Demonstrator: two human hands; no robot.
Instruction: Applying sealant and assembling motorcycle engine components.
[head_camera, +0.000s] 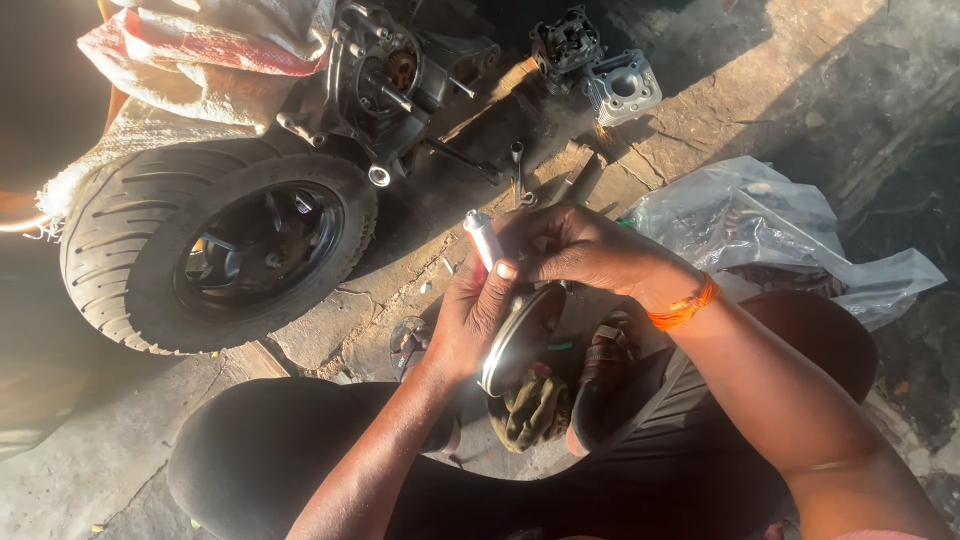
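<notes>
Lying left of the fingers, one tyre (215, 250) meets one engine block (395, 75). One left hand (470, 320) curls its fingers around one round metal disc (520, 340); one right hand (580, 245) pinches one small tube (482, 238) just above it. Open stone floor (760, 90) stretches beyond the fingertips toward one plastic bag (790, 240).

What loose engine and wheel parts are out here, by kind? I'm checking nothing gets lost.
Wheel with tyre: 1
Engine casing block: 1
Cylinder parts: 2
Round metal disc, in the left hand: 1
Small tube, at the right hand: 1
Clear plastic bag: 1
Total: 7
</notes>
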